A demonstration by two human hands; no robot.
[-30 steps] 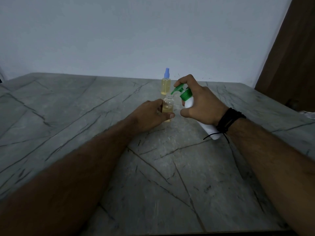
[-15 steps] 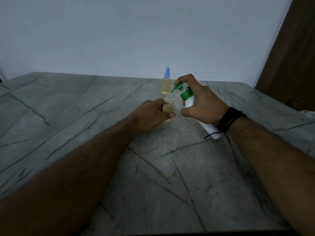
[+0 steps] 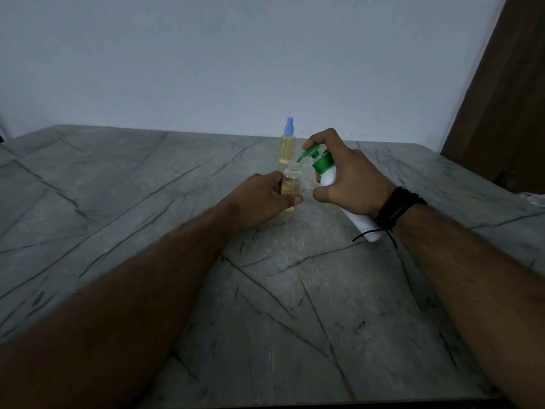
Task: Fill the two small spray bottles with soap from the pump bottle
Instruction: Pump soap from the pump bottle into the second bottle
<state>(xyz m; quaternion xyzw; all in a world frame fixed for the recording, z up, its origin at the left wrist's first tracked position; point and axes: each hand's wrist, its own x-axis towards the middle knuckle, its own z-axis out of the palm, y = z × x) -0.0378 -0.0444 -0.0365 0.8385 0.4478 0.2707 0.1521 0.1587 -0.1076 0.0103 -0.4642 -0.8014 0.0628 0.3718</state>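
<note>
Your grey stone table (image 3: 147, 208) with its dark vein lines fills most of the view, running back to a plain pale wall (image 3: 236, 60), with a brown door (image 3: 513, 98) at the far right. Both your bare forearms reach in from the bottom corners and meet just past the table's middle. Your right hand (image 3: 351, 184) is wrapped around the white pump bottle (image 3: 361, 224), which is tilted so its base points back toward you and its top leans forward and left; your fingers are closed on the body, with the forefinger curled on top of the green pump head (image 3: 317, 156). A black corded wristband (image 3: 396, 206) sits on that wrist, and a loose end of it crosses the bottle's base. Your left hand (image 3: 259, 199) is clenched around the open spray bottle (image 3: 291, 184), which stands upright on the table, thumb and fingers gripping its lower half. It has no cap on, and yellowish soap fills it to about halfway. The tip of the green spout sits just above the bottle's open neck, at its right edge. Behind this, farther back on the table and apart from your hands, the second spray bottle (image 3: 287, 146) stands upright with its blue spray cap (image 3: 289, 126) on, yellow soap filling most of it.
</note>
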